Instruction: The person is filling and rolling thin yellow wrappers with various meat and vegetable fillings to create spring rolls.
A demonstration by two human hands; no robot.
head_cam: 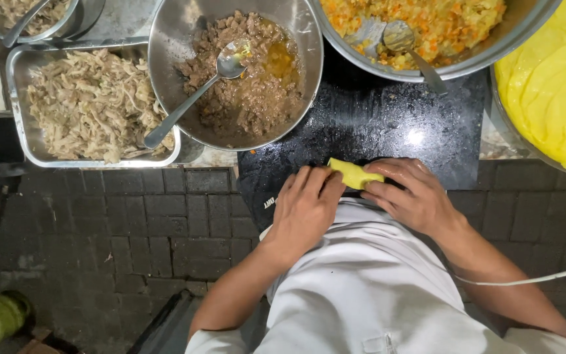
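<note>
A small yellow folded wrap [354, 174] lies at the near edge of a black board [388, 118]. My left hand [306, 206] presses on its left end with curled fingers. My right hand [411, 193] grips its right end. Behind the board stands a steel bowl [171, 39] of brown minced filling with a spoon [227, 62] in it. A larger steel bowl [492, 46] of orange and yellow chopped filling, with another spoon [404, 39], sits at the top right.
A steel tray [18, 65] of pale shredded filling sits at the left. A stack of yellow round wrappers [555, 85] fills the right edge. Another bowl [67, 26] shows at the top left. Below is a dark brick floor [132, 229].
</note>
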